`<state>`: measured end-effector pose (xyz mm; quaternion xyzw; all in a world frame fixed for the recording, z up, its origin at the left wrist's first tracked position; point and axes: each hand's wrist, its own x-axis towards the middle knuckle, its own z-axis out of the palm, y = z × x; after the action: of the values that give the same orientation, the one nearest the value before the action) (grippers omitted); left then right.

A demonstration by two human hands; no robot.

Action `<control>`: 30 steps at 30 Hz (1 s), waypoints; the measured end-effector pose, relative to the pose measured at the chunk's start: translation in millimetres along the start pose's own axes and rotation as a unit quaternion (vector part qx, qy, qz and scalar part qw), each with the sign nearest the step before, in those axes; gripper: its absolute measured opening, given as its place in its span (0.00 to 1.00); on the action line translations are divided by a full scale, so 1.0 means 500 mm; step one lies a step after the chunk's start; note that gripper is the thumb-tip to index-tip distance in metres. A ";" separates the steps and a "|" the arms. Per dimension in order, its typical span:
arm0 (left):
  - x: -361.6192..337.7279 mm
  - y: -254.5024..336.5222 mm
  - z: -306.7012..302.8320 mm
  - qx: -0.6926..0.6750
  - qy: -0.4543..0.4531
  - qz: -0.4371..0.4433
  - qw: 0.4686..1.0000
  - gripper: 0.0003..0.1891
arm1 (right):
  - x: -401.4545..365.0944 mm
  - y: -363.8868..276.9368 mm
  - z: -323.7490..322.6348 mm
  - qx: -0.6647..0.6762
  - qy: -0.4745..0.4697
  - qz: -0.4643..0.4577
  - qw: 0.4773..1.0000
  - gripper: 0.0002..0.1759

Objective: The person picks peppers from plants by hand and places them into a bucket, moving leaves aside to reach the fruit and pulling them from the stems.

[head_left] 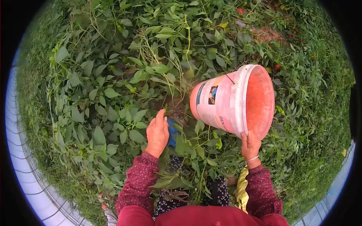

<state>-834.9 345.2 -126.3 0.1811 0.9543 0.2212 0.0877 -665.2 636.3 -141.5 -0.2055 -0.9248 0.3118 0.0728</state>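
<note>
A pale pink plastic bucket (233,101) with a printed label lies tipped on its side, its mouth facing right and showing an orange-red inside. My right hand (250,145) grips the bucket's lower rim; a bangle sits on that wrist. My left hand (157,132) reaches into the green leafy plants (113,90), fingers together and pointing up, next to a small blue thing (173,132) partly hidden by leaves. Whether the left hand holds anything is not visible. Both sleeves are dark red with a pattern.
Dense low leafy vines cover the ground all around. A few small red fruits (277,67) show at the upper right near a bare patch of soil (266,34). A pale netted edge (26,177) curves along the left and lower right. A yellow cloth (241,186) hangs by my right arm.
</note>
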 end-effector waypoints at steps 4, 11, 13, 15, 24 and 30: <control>0.089 0.089 -0.069 -0.323 0.159 -0.008 0.933 0.12 | -0.002 0.008 0.007 -0.013 -0.005 -0.004 1.000 0.08; 0.165 0.345 -0.119 -0.719 0.094 0.015 0.688 0.13 | 0.022 -0.055 0.031 0.022 0.005 -0.014 1.000 0.04; 0.174 0.401 -0.063 -0.725 0.028 0.028 0.687 0.13 | 0.014 -0.062 0.043 0.023 -0.010 0.001 1.000 0.07; 0.163 0.409 0.004 -0.631 0.003 0.057 0.773 0.13 | -0.030 -0.017 0.072 0.049 -0.031 0.010 0.998 0.10; 0.151 -0.101 -0.068 -0.139 0.067 0.003 0.988 0.09 | -0.018 -0.067 0.061 -0.031 -0.075 -0.028 0.996 0.03; 0.025 -0.477 -0.149 0.392 -0.411 -0.336 0.751 0.46 | -0.007 -0.066 0.064 -0.045 -0.064 -0.036 0.996 0.02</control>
<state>-938.1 121.5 -169.3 -0.0595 0.8285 -0.3114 0.4617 -681.6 593.4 -147.1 -0.1544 -0.9474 0.2799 0.0149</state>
